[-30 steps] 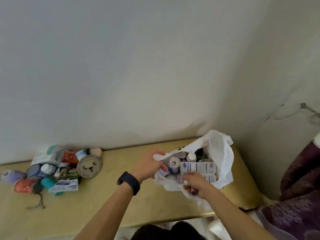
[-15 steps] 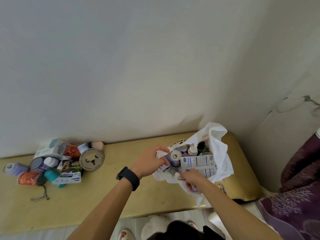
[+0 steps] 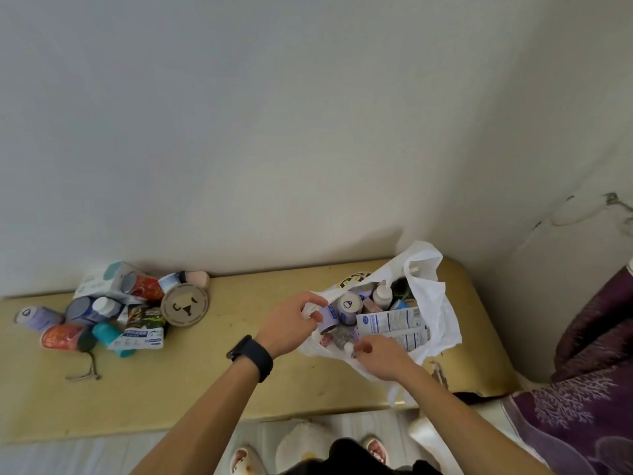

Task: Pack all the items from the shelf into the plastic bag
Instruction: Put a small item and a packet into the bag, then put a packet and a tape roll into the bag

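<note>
A white plastic bag (image 3: 435, 303) stands open on the right part of the yellow shelf (image 3: 222, 371), filled with cans, bottles and a white-blue box (image 3: 390, 320). My left hand (image 3: 291, 323), with a black watch on the wrist, pinches the bag's left rim. My right hand (image 3: 380, 356) holds the bag's near rim, and a small white-capped bottle (image 3: 348, 347) shows at its fingertips. A heap of items (image 3: 102, 310) lies at the shelf's left end: red cans, a purple can, a teal bottle, boxes and a round brown lid (image 3: 185, 305).
The wall rises right behind the shelf and turns a corner at the right. A purple patterned fabric (image 3: 589, 389) lies at the far right. A cord (image 3: 85, 370) lies in front of the heap. My feet in slippers show below the shelf edge.
The view has tilted down a little, so the shelf and my feet show more. My right hand has shifted slightly up along the bag's near rim. The heap has not moved.
</note>
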Motion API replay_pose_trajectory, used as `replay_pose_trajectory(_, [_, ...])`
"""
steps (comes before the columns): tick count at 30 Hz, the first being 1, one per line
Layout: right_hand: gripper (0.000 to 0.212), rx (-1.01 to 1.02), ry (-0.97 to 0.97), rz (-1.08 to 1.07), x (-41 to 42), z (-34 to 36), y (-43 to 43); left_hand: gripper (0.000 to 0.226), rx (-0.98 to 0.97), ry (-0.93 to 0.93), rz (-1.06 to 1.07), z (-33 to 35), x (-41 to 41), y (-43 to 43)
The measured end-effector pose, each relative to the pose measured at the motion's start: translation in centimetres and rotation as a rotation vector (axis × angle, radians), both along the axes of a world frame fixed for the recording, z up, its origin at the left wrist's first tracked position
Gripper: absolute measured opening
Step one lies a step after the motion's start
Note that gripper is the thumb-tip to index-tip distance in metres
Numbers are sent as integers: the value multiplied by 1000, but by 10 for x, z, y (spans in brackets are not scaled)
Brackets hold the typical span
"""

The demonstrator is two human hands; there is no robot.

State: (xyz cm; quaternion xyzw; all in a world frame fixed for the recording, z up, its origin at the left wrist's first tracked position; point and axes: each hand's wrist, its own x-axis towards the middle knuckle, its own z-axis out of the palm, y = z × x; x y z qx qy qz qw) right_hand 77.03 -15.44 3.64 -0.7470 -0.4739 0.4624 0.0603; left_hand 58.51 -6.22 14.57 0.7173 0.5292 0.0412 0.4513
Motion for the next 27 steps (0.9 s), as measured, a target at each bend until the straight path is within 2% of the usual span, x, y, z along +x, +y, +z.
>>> replay_pose_trajectory(2, [25,107,22,-29,0,15,-12,43,30,-18,6,-4,-3,-5])
replay_pose_trajectory(5, [15,290,99,-186,-3,44,-29,45,86,-73,-23,-12,-9,-15])
replay_pose_trajectory(9, [22,504,203,-380,-13,83,-53,50,103,-189,-5,-19,-21,-33])
replay_pose_trajectory(12, [22,613,215,-390,-23,103,-58,52,131,-234,109,-23,-34,-41])
replay_pose_trajectory(15, [22,708,192,-256,-41,115,-46,49,158,-166,221,-29,-63,-40])
replay_pose_trajectory(20, [19,789,135,50,-93,107,3,48,148,61,370,-50,-142,-36])
replay_pose_trajectory(27, [21,619,125,418,-214,64,88,47,5,203,535,-81,-279,-19])
